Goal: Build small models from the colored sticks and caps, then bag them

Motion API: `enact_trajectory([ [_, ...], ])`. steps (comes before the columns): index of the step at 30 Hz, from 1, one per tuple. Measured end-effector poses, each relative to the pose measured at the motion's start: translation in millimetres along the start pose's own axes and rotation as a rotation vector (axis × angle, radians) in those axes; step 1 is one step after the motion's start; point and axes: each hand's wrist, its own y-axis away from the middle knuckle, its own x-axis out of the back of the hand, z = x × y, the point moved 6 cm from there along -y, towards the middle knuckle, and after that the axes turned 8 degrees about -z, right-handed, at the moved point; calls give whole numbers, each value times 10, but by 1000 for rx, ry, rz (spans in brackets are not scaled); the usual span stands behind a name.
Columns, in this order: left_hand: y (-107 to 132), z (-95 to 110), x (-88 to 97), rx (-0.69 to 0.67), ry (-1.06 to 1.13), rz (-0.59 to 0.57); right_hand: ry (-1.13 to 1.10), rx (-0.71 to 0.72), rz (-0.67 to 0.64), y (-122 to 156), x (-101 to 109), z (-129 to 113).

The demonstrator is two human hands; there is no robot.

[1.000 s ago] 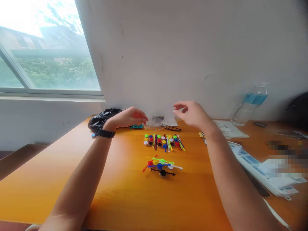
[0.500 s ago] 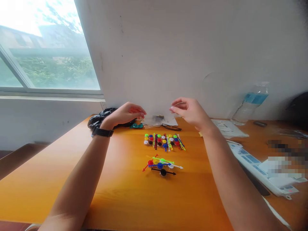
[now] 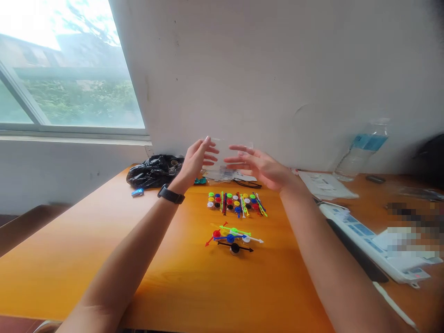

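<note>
A thin clear plastic bag (image 3: 223,141), its faint upper edge showing, is held up between my two hands above the back of the table. My left hand (image 3: 198,159), with a black watch on the wrist, has its thumb up and fingers pointing right at the bag's left side. On the other side my right hand (image 3: 262,167) holds the bag with fingers stretched left; its thumb is hard to see. Below lie rows of coloured discs and pointers (image 3: 237,203). Nearer me sits a cluster of assembled arrow spinners (image 3: 231,238) in red, green, yellow, blue, white and black.
A black plastic bag (image 3: 152,171) lies at the back left, with a small blue packet (image 3: 138,192) before it. Black-framed glasses (image 3: 247,183) rest behind the parts. To the right are a clear bottle (image 3: 360,150), papers (image 3: 328,185) and a white power strip (image 3: 367,243).
My hands have drawn closer together, the left moving right, and their fingers have spread. The clear bag's upper edge now shows between them. The small blue packet has come into view; the spinners are unmoved.
</note>
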Motion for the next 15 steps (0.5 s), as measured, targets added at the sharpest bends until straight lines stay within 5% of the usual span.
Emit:
enact_trajectory([
  [10,20,-122,-3,26,-49,168,-106,-80,-160,-71,-213,154],
  [13,118,74,20,-227,-342,233,-136,-111,-144,-77,-161,190],
  [15,202,227,-119,-458,-617,118,-173,-112,-140,-78,-118,202],
])
